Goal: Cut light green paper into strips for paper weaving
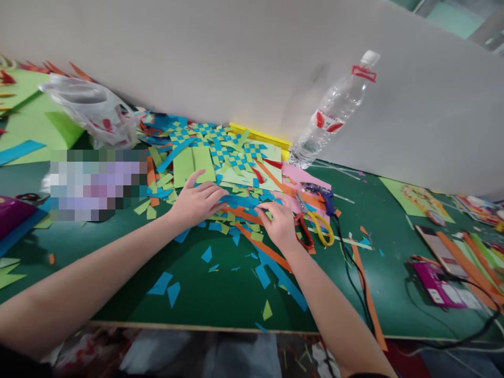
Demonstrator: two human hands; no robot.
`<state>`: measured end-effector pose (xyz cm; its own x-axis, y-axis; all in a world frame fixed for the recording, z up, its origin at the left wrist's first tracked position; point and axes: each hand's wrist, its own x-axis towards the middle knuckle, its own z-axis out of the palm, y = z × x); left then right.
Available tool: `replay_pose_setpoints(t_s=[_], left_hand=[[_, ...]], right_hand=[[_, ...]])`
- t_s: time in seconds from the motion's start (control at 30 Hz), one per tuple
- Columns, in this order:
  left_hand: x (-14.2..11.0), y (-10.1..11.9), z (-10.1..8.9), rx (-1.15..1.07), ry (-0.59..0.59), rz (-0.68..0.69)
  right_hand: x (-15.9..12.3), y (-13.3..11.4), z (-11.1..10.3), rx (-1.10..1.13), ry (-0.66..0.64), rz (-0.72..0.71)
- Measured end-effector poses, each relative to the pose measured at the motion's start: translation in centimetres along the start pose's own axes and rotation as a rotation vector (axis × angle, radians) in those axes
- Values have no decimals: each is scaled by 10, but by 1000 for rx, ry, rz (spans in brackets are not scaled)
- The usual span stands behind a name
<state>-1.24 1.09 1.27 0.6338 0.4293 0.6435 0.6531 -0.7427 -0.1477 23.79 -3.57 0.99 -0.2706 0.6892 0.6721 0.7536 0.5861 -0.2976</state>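
watching remotely, i judge the blue paper strip [242, 200] light and easily creased, best taken near its ends, where left hand [199, 202] and right hand [279, 221] pinch it.

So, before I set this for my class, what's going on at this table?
A person is handling a blue paper strip with both bare hands: the left hand is at one end, and the right hand appears to pinch the other. Blue-and-green checkered paper pieces lie beyond the hands, with loose paper scraps on the green table. The scissors lie beside the right hand.
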Motion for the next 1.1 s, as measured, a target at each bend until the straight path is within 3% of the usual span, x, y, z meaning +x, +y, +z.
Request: replay_pose_setpoints(t_s=[0.27,0.5,1.0,1.1], left_hand=[[0,13,-4,-108,-4,49],[-1,12,-3,-172,9,28],[1,19,-9,-159,30,19],[0,21,-9,-149,-13,7]], right_hand=[[0,-7,-2,15,-50,-118],[-2,-7,-2,34,-129,-119],[-4,-6,0,22,-157,-122],[-4,-5,1,48,-163,-112]])
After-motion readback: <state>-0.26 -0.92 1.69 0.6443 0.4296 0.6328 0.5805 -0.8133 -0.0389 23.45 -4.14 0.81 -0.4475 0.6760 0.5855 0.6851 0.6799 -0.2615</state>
